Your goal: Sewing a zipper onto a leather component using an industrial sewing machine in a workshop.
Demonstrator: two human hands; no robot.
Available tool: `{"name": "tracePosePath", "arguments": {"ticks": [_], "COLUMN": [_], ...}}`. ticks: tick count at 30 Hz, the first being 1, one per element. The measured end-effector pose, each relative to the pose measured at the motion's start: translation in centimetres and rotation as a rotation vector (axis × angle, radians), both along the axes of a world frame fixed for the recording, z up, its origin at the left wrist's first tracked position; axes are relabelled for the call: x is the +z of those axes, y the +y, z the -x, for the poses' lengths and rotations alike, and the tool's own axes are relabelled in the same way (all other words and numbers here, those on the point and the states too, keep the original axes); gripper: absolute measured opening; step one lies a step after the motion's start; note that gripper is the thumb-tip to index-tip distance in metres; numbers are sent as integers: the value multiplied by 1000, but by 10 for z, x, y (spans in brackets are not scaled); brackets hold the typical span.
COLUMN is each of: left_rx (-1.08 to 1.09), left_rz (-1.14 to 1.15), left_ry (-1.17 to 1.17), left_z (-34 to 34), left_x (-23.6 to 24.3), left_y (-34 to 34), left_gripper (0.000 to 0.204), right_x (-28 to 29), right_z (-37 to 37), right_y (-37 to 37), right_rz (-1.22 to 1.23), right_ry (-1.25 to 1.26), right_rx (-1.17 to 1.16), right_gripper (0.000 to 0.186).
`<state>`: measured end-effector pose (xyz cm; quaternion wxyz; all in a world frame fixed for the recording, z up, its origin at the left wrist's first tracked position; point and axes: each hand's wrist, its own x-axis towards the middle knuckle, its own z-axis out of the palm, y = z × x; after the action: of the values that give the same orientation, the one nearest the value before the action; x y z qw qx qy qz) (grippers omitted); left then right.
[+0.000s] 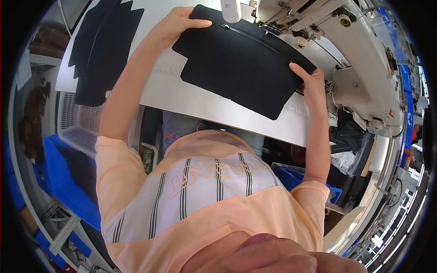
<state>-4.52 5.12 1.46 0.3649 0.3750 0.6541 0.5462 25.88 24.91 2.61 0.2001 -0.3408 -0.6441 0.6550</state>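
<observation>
Currently both hands grip one black fabric panel (241, 63) that lies flat on the pale table (182, 98), pushed up against the sewing machine (359, 63). Left hand (180, 25) clamps the panel's far left corner — thumb on top, fingers curled under the edge. Right hand (312, 84) pinches the panel's right edge, thumb pressed on the upper face, fingers hidden beneath. A zipper (250, 36) runs along the panel's upper edge, toward the machine head; whether the needle is touching the cloth cannot be told. The panel's lower edge is stepped, one section hanging lower than the other and reaching close to the table's near edge. More black fabric pieces (102, 45) lie stacked at the table's left end, well apart from the held panel. A white mesh basket (75, 125) stands below the table on the left — a blue bin (296, 177) sits under the table on the right.
</observation>
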Motion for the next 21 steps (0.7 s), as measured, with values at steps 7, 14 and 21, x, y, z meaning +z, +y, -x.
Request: {"name": "tracePosePath", "arguments": {"ticks": [7,14,21], "left_rx": [-8,-37,-23], "left_rz": [-25,-3,-21], "left_ry": [-17,6,32], "left_z": [1,4,3], "left_x": [1,1,1], "left_y": [-4,-7,-9], "left_gripper": [26,25,23], "right_x": [0,1,3], "right_z": [-2,-4,-5], "right_y": [-3,-2,-4], "right_rz": [-22,7,-22], "right_ry": [15,8,25], "right_rx": [55,22,16], "right_gripper": [24,22,26]}}
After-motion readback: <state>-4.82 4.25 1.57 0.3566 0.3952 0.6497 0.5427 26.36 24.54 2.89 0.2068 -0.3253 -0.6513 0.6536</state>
